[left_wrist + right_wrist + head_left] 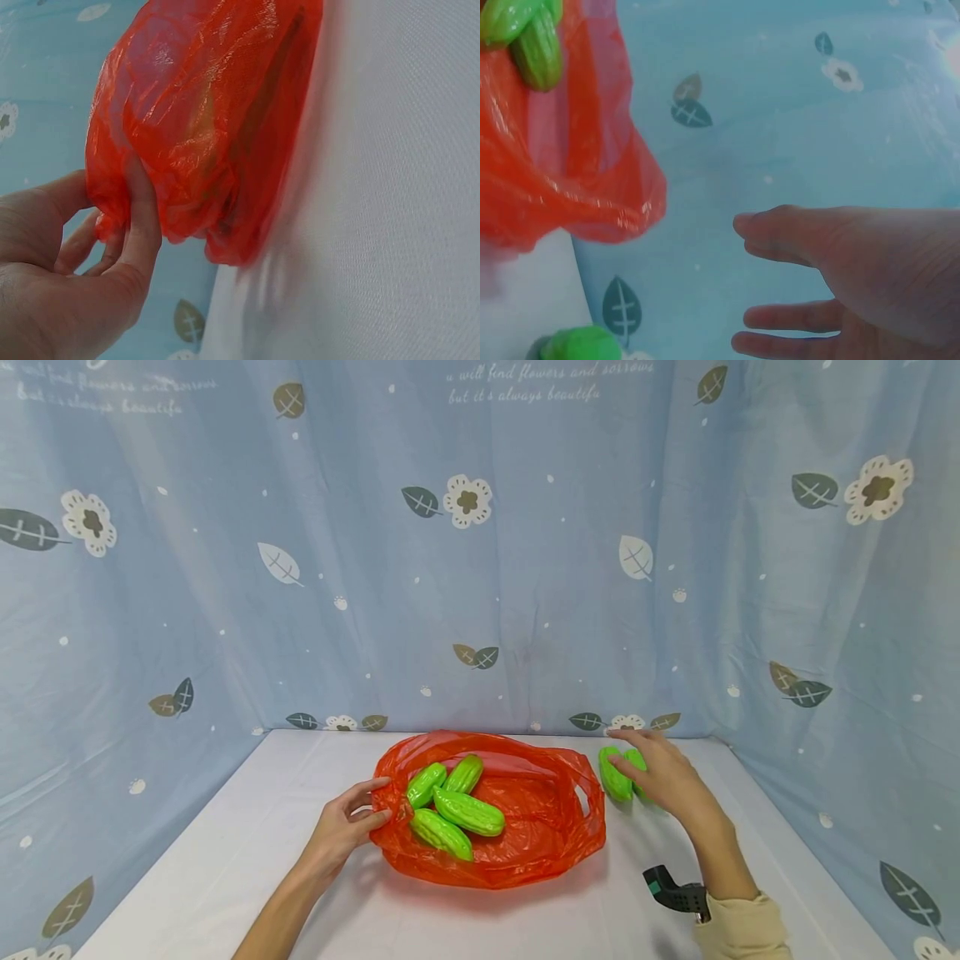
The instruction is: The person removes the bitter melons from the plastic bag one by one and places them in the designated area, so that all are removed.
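Note:
An open red plastic bag (517,867) lies spread on the table, its mouth facing up. Several bright green, bumpy bitter melons (469,812) rest in its left half. My left hand (341,828) pinches the bag's left edge between thumb and fingers; the left wrist view shows the thin plastic bunched at the fingertips. To the right of the bag, two more bitter melons (615,775) lie side by side on the table. Over them hovers my right hand (663,770), fingers extended and holding nothing. It partly covers the right one of the pair.
A white cloth covers the table (420,927). Blue curtains (540,593) printed with leaves and flowers close in the back and both sides. A bag handle loop (583,800) with a cut-out stands up at the bag's right end, near the loose pair.

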Action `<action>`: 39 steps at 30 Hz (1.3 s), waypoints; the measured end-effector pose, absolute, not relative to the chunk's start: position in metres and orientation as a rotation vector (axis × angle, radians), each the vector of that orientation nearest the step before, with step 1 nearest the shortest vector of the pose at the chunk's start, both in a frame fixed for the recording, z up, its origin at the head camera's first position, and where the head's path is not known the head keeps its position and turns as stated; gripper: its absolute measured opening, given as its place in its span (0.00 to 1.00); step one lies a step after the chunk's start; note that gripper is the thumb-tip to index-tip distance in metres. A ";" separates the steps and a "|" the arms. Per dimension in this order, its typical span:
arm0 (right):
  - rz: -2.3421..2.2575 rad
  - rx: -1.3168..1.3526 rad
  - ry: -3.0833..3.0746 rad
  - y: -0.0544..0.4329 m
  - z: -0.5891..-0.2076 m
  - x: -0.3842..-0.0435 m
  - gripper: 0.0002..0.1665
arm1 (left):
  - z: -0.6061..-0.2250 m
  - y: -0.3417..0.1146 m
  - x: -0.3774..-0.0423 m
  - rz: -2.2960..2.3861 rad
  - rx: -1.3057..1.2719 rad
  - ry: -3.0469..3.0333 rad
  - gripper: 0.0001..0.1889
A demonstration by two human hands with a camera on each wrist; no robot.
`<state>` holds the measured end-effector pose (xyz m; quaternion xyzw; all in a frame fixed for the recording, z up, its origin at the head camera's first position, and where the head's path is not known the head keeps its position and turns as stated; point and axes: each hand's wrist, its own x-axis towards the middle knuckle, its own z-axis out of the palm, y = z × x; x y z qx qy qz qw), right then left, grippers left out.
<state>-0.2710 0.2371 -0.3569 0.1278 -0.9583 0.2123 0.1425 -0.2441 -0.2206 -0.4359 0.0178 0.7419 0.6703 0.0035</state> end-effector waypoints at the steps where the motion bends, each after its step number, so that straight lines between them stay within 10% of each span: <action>1: 0.612 0.370 -2.762 0.234 -0.356 -0.270 0.27 | -0.436 -0.221 -0.244 2.101 0.054 2.324 0.30; 39: 0.578 0.591 -2.803 0.159 -0.361 -0.250 0.29 | -0.437 -0.220 -0.244 2.106 0.051 2.319 0.30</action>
